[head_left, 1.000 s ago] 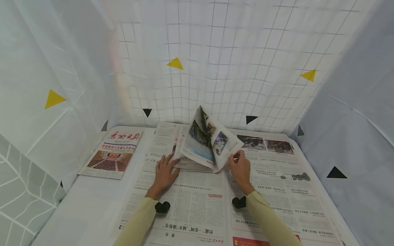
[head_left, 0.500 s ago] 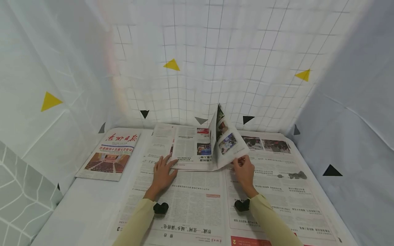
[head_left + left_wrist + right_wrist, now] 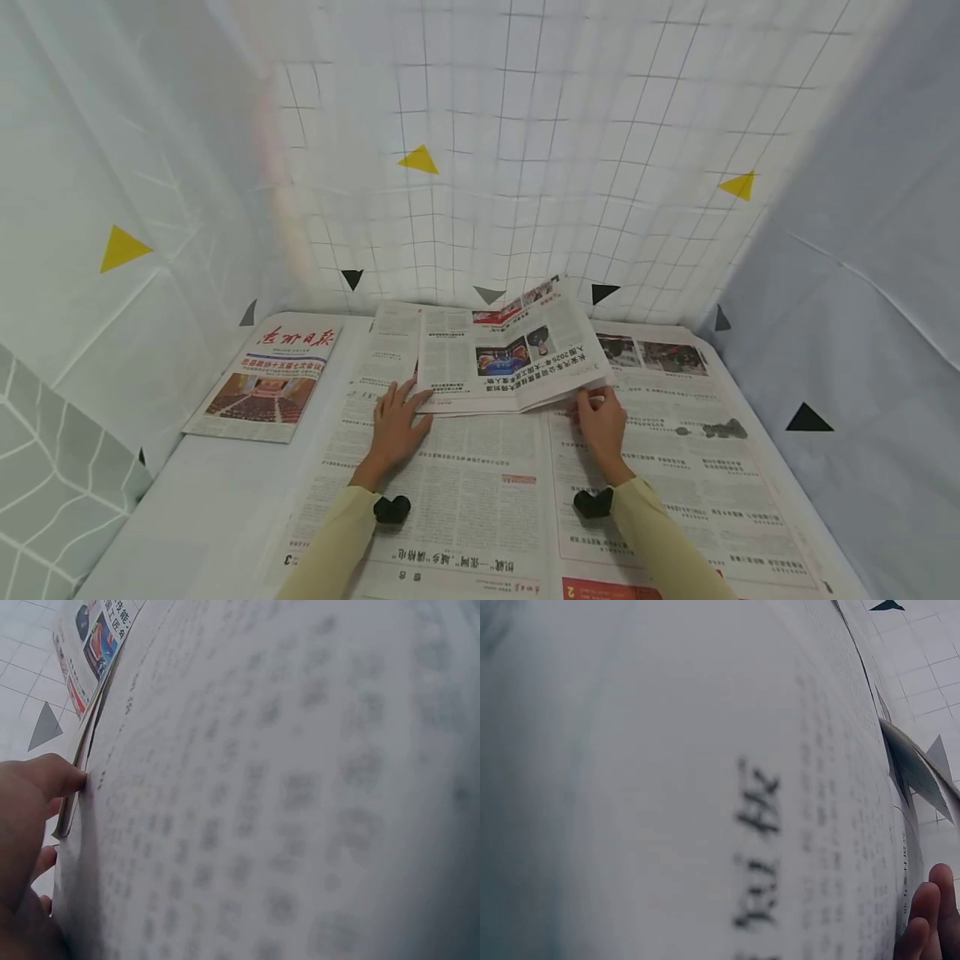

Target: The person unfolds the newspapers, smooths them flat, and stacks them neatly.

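A small newspaper (image 3: 457, 358) lies partly unfolded over a large spread newspaper (image 3: 480, 483). Its right part still tilts up at the far corner. My left hand (image 3: 397, 425) rests at the lower left edge of the small newspaper, its fingers spread. In the left wrist view, the left hand (image 3: 30, 817) touches the paper's edge. At the lower right corner, my right hand (image 3: 602, 423) holds the raised page (image 3: 558, 350), with some fingertips hidden by it. The right wrist view shows several fingers of the right hand (image 3: 930, 915) below the lifted page (image 3: 919, 769).
A folded newspaper (image 3: 266, 379) with a red title and a hall photo lies on the white table (image 3: 202, 492) at the left. White grid-lined cloth (image 3: 480, 167) hangs behind, with yellow and black triangles on it. Grey-white sheets (image 3: 862, 275) bound the sides.
The right hand has drawn the page to the right and lowered it, so the printed inside of the small newspaper now shows. The left hand has stayed at the left edge.
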A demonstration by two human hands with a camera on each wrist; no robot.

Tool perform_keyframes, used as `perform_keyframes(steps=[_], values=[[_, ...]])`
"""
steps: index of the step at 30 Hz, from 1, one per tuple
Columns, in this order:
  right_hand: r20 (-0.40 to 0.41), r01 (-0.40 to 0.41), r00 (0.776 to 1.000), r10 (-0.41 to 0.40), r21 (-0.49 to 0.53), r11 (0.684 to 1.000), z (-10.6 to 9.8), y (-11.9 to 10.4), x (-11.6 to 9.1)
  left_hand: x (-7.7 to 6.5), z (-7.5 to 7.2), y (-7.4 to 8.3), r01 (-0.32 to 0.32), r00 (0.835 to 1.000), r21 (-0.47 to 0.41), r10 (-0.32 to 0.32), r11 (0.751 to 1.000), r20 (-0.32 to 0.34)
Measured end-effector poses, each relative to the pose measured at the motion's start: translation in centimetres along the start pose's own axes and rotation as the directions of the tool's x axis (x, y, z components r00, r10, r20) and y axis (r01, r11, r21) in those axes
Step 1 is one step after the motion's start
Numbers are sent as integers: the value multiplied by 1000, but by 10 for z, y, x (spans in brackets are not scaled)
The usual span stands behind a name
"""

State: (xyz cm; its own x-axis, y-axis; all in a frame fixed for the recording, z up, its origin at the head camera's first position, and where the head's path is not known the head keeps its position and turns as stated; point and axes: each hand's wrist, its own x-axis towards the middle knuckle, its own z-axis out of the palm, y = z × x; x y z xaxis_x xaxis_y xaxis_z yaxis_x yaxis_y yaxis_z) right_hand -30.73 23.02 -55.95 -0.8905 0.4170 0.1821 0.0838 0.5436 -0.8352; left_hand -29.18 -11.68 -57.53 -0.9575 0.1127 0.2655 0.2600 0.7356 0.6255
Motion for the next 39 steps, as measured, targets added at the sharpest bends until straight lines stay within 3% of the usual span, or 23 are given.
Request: perform_keyframes(steps=[4, 13, 19, 24, 28, 31, 35, 37, 39], values=[[-31, -14, 999, 12, -71, 997, -3, 3, 0, 0, -1, 1, 23, 999, 23, -23, 999, 25], [-87, -29, 996, 11, -199, 980, -9, 6, 0, -1, -2, 1, 19, 1000, 38, -19, 999, 14], [-181, 83, 972, -151, -338, 938, -11, 10, 3, -1, 3, -4, -24, 999, -7, 24, 1000, -39], [-232, 187, 929, -287, -372, 909, -15, 7, 11, 0, 10, -12, -34, 998, -15, 33, 999, -47], [-221, 284, 898, -381, -370, 885, -17, 7, 18, 1, 11, -16, -26, 999, -11, 25, 1000, -35], [-169, 407, 850, -499, -390, 826, -18, 9, 24, 1, 11, -15, -19, 999, -9, 19, 1000, -32], [-105, 552, 762, -640, -413, 724, -20, 10, 29, 1, 9, -12, -16, 999, -11, 15, 1000, -38], [-87, 598, 727, -681, -406, 691, -21, 9, 29, 0, 7, -8, -20, 999, -17, 20, 1000, -44], [-75, 627, 708, -703, -393, 673, -23, 8, 30, 1, 5, -5, -22, 999, -19, 21, 1000, -45]])
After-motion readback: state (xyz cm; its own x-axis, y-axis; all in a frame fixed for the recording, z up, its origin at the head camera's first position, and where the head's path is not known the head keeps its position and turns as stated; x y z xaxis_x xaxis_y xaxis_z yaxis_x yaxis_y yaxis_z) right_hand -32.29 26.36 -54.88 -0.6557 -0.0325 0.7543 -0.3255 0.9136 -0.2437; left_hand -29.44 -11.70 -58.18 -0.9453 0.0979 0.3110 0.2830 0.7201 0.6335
